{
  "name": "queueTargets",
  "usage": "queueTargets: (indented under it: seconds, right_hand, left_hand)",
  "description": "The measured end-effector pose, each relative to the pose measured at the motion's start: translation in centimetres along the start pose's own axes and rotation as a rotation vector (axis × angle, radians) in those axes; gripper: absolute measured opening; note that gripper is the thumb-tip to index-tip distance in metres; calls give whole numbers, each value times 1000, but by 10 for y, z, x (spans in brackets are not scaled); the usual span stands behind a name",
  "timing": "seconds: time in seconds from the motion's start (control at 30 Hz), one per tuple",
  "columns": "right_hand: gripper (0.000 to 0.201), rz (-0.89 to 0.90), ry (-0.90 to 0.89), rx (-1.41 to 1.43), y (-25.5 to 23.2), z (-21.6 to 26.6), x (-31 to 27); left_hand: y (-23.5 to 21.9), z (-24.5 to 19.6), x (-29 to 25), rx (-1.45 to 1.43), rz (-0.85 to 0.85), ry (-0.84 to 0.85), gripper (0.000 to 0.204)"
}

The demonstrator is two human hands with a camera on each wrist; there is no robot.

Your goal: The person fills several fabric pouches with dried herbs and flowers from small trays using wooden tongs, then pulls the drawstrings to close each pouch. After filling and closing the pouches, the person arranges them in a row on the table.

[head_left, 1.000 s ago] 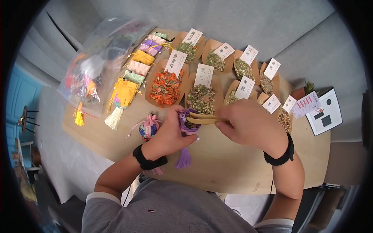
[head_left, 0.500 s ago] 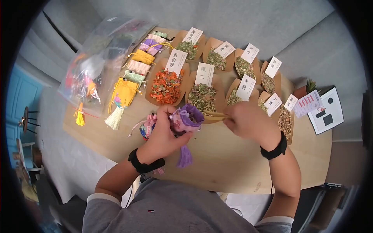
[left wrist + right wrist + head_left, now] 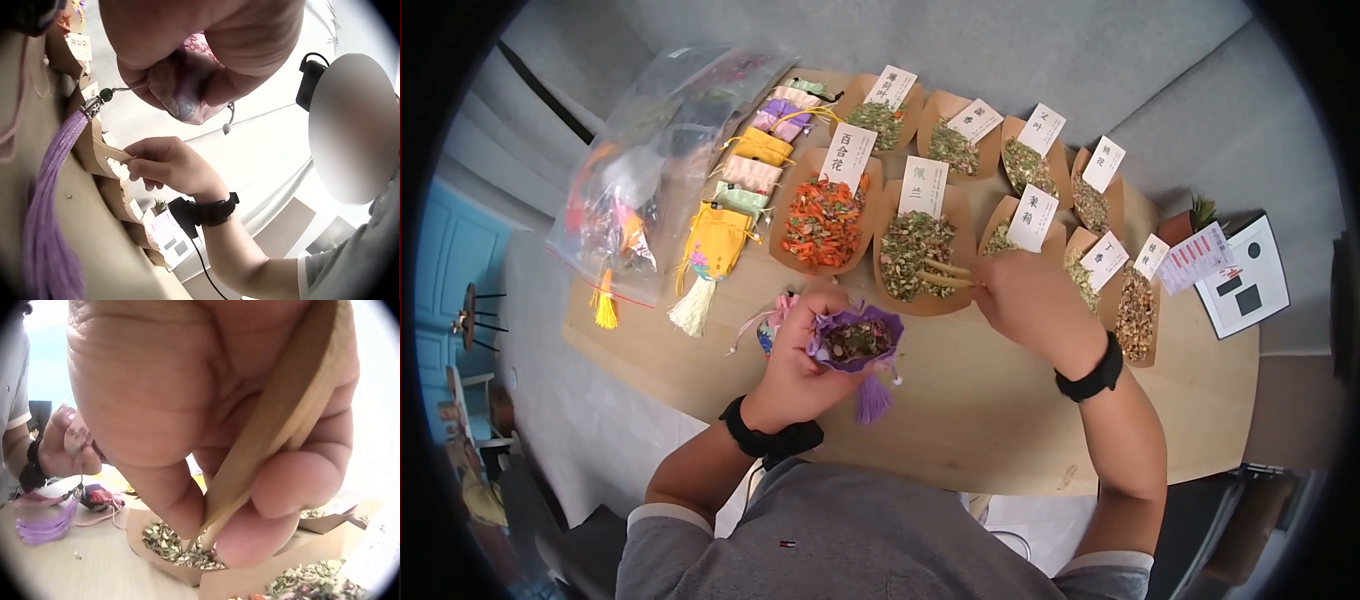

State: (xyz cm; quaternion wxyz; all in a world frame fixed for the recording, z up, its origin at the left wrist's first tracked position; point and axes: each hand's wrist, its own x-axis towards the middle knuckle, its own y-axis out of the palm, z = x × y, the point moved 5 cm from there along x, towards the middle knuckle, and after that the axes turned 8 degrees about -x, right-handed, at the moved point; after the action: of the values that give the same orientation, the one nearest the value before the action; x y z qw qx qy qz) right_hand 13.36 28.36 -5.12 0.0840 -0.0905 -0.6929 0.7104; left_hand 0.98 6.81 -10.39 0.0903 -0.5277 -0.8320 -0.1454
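My left hand (image 3: pixel 792 360) grips a purple drawstring pouch (image 3: pixel 888 352), its mouth facing up with dried herbs inside. A purple tassel (image 3: pixel 53 200) hangs from it by a cord with a green bead. My right hand (image 3: pixel 1040 305) pinches wooden tongs (image 3: pixel 269 419) between thumb and fingers. The tong tips reach into the mixed green herbs (image 3: pixel 915 245) of a brown paper tray (image 3: pixel 962 235) with a white label. Beside the left hand, partly hidden by it, lies a pink patterned pouch (image 3: pixel 780 312).
More labelled paper trays stand around, one with orange petals (image 3: pixel 825 225). Left are a row of small pouches, a yellow pouch (image 3: pixel 718 245) with a white tassel, and a clear plastic bag (image 3: pixel 640 170). A potted plant (image 3: pixel 1200 215) and a white board (image 3: pixel 1245 285) stand at the right.
The tongs have come out of the purple pouch and moved up and right into the herb tray. The pouch has shifted slightly left and down, its mouth turned more toward the head camera.
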Motion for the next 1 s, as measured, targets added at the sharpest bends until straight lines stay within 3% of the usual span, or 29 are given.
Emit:
queueTargets:
  seconds: [0.07, 0.13, 0.33, 0.47, 0.53, 0.63, 1.0]
  right_hand:
    - [16, 132, 111, 4, -11, -6, -1]
    - [17, 133, 117, -4, -6, -12, 0]
    - [18, 121, 48, 30, 12, -9, 9]
    - [23, 205, 72, 108, 6, 4, 10]
    - [21, 174, 28, 95, 9, 9, 7]
    - [17, 119, -23, 54, 17, 16, 4]
    - [13, 50, -38, -31, 15, 14, 5]
  left_hand:
    - [-2, 3, -3, 125, 42, 52, 55]
    - [-2, 15, -8, -101, -4, -43, 52]
    - [5, 18, -11, -379, -36, -191, 48]
    - [5, 17, -7, -259, -27, -277, 55]
    - [12, 24, -8, -344, 8, -445, 58]
    - [19, 32, -8, -336, 92, -555, 60]
    - [21, 35, -1, -364, 85, -543, 56]
